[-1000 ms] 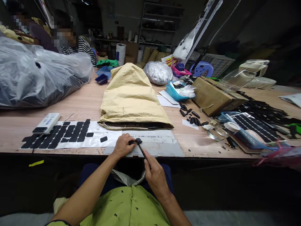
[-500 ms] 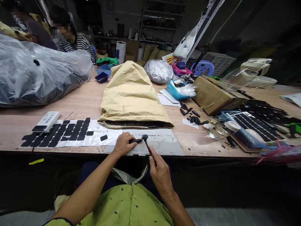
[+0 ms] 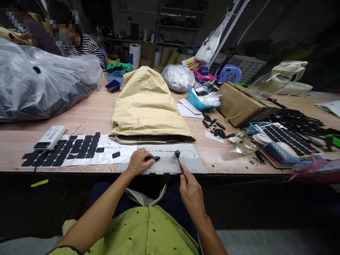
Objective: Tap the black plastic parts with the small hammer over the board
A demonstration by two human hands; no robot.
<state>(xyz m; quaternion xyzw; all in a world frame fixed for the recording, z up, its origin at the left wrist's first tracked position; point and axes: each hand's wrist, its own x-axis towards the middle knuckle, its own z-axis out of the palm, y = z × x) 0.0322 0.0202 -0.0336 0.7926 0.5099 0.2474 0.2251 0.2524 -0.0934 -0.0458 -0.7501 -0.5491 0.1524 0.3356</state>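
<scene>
Beige and creased, a sack (image 3: 148, 109) is lying on the table (image 3: 89, 115), its mouth facing the person and shadow hiding most of its inside. In front of that mouth, over a grey board (image 3: 188, 164), the left hand (image 3: 139, 162) is pinching a slim black piece (image 3: 153, 158), the fingers covering its left end. Also in front of the sack, farther right, the right hand (image 3: 191, 191) is grasping a round-headed tool (image 3: 181, 164); its head is standing apart from the black piece, and the fist is hiding the lower handle. Left of the sack, a white device (image 3: 51, 137) is overlapping a sheet of black patches (image 3: 91, 146), and a clear plastic bag (image 3: 45, 85) is running out of view, its dark contents showing dimly. Right of the sack, small black parts (image 3: 220, 133) are lying clustered, hard to make out singly.
</scene>
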